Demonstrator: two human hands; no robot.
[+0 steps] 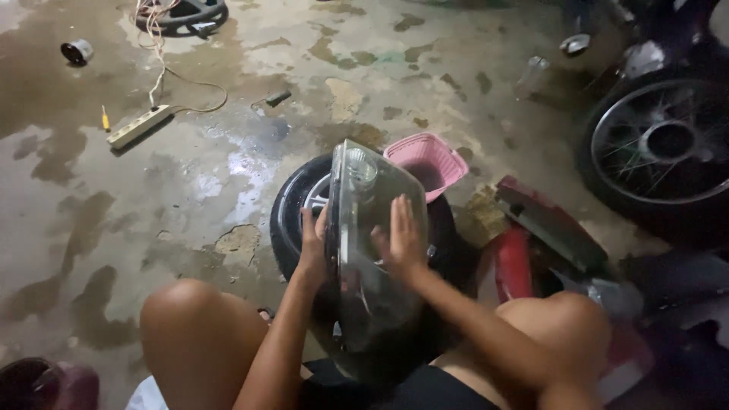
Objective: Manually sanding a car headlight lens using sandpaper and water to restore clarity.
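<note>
A: Headlight unit stands on edge between the person's knees, over a small black tyre lying on the concrete floor. Left hand curls around the unit's left rim, grip closed on that edge. Right hand lies flat on the clear lens, fingers spread; it presses rather than clasps.

B: Risk?

A: Judgement only: just one hand truly grips. The lens looks smooth and curved, so the flat palm could slide, and the unit could tip toward the floor or knock against the tyre. Hard concrete below; a drop would likely scratch or crack the lens. Wet patches on the floor add a slipping hazard.

B: Surroundings?

A: Pink basket just behind the unit, touching or nearly touching the tyre; cannot tell which. Red body panels lie near the right knee. Spoked wheel stands at far right. Power strip with its cord lies well apart at upper left, beside a small yellow screwdriver. Round cap-like object farther left.

B: Obstructions?

A: Both knees hem the unit in; the panels crowd the right side.
</note>
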